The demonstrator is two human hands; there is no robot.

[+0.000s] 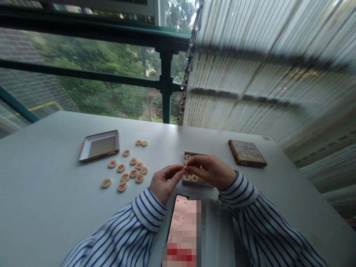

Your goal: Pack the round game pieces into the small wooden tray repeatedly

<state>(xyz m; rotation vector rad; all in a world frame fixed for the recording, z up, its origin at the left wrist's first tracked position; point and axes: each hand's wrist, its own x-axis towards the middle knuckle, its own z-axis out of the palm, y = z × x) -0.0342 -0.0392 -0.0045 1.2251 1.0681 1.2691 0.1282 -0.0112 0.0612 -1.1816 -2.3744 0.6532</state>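
A round wooden Chinese chess piece with a red character [186,171] is between the fingertips of both my hands, above an open box [198,183]. My left hand [166,181] pinches its left side with thumb and fingers. From the right, my right hand [211,169] grips it too, partly covering the box. Pieces with dark characters, such as one near the front [194,178], lie inside the box; the rest of its contents is hidden. To the left, several loose red-marked pieces [134,173] are scattered on the white table [69,211].
An open, shallow box lid [103,142] lies at the back left. At the right is a closed flat box [247,152] with printed writing. A phone [178,218] showing a timer, partly pixelated, lies between my forearms. Beyond the table are a window and a string curtain [236,74].
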